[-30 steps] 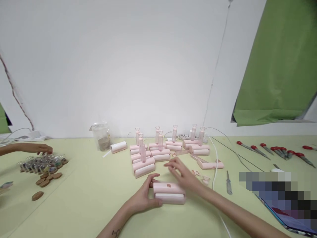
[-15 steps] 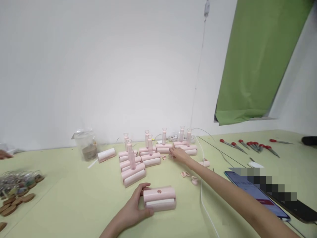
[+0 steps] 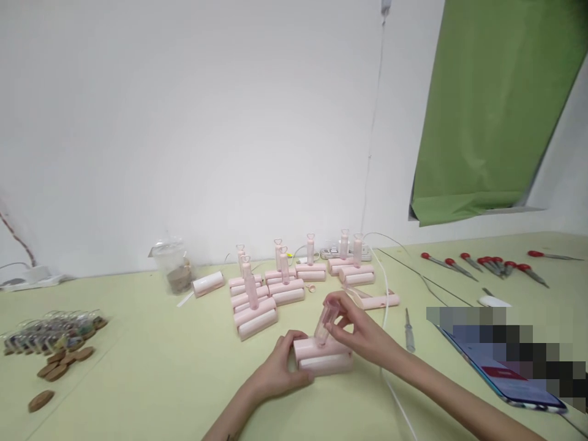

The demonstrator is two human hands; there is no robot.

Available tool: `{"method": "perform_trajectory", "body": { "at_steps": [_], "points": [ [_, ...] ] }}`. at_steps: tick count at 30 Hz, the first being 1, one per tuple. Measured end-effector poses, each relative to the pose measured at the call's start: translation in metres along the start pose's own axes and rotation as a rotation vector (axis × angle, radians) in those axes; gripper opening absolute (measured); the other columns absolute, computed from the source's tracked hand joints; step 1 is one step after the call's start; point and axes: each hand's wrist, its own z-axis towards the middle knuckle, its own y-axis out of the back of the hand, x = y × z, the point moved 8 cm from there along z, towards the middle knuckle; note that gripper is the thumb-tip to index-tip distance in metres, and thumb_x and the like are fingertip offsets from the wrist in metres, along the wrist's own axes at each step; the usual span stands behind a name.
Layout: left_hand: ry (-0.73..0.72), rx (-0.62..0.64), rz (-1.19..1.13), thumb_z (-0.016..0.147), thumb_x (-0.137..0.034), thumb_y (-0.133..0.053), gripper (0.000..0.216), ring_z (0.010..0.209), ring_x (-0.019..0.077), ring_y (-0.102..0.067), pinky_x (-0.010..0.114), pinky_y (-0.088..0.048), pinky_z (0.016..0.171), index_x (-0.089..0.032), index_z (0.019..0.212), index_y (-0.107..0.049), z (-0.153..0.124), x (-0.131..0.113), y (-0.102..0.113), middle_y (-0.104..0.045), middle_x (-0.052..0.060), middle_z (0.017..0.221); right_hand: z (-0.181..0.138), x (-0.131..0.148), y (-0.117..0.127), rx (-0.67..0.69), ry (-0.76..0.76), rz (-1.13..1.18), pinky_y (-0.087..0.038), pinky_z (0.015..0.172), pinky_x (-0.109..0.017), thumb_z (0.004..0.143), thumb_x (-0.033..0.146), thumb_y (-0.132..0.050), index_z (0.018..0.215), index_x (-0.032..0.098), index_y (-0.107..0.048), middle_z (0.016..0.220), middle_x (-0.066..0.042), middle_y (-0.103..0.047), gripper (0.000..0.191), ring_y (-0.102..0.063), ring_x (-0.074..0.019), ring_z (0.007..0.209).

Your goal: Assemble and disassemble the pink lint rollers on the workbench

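My left hand (image 3: pixel 281 369) grips the left end of a pink lint-roller-like body (image 3: pixel 316 354) with a white roll along its front. With thumb and fingertips, my right hand (image 3: pixel 356 329) holds a clear pink tube handle (image 3: pixel 325 323). The tube stands slightly tilted, its lower end at the top of the body; whether it is seated in the hole I cannot tell. Behind, several similar pink rollers (image 3: pixel 256 318) lie with upright tube handles (image 3: pixel 250 291). A small pink ring piece (image 3: pixel 311 288) and a bare pink part (image 3: pixel 379 301) lie beyond my right hand.
A white cable (image 3: pixel 386 282) runs past my right forearm. On the right are a screwdriver (image 3: pixel 409 334), a phone (image 3: pixel 500 373) and several red-handled tools (image 3: pixel 493 264). A plastic bag (image 3: pixel 177 269), a white roll (image 3: pixel 208 284), small glass domes (image 3: pixel 50 331) and wooden discs (image 3: pixel 57 370) lie left.
My right hand has come back from the row of rollers and now holds a clear tube handle at the body's top. My left hand still grips the body. The view has shifted left.
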Motion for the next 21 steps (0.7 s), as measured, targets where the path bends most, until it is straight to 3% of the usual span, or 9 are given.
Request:
{"method": "perform_trajectory", "body": {
  "at_steps": [7, 14, 21],
  "points": [
    [-0.036, -0.032, -0.034, 0.063, -0.023, -0.063, 0.058, 0.101, 0.0200, -0.045, 0.031, -0.035, 0.089, -0.023, 0.115, -0.037, 0.000, 0.009, -0.003, -0.046, 0.004, 0.110, 0.005, 0.000, -0.004, 0.027, -0.015, -0.043, -0.046, 0.062, -0.023, 0.066, 0.008, -0.045, 0.088, 0.024, -0.035, 0.074, 0.003, -0.050, 0.029, -0.051, -0.0115, 0.068],
    [-0.020, -0.120, -0.001, 0.060, -0.028, -0.066, 0.050, 0.095, 0.0205, -0.047, 0.030, -0.039, 0.082, -0.022, 0.105, -0.044, -0.001, 0.007, 0.000, -0.049, 0.003, 0.104, 0.019, 0.020, -0.008, 0.213, -0.005, -0.291, -0.031, 0.045, -0.018, 0.061, 0.010, -0.045, 0.075, 0.023, -0.038, 0.058, 0.007, -0.047, 0.021, -0.046, -0.0103, 0.053],
    [-0.004, -0.157, 0.026, 0.059, -0.029, -0.066, 0.049, 0.095, 0.0200, -0.047, 0.029, -0.038, 0.081, -0.021, 0.103, -0.045, -0.004, 0.001, 0.002, -0.050, 0.003, 0.102, 0.027, 0.016, -0.011, 0.359, -0.104, -0.286, -0.027, 0.043, -0.017, 0.060, 0.009, -0.045, 0.071, 0.022, -0.035, 0.055, 0.007, -0.052, 0.020, -0.048, -0.0103, 0.051]
  ]
}}
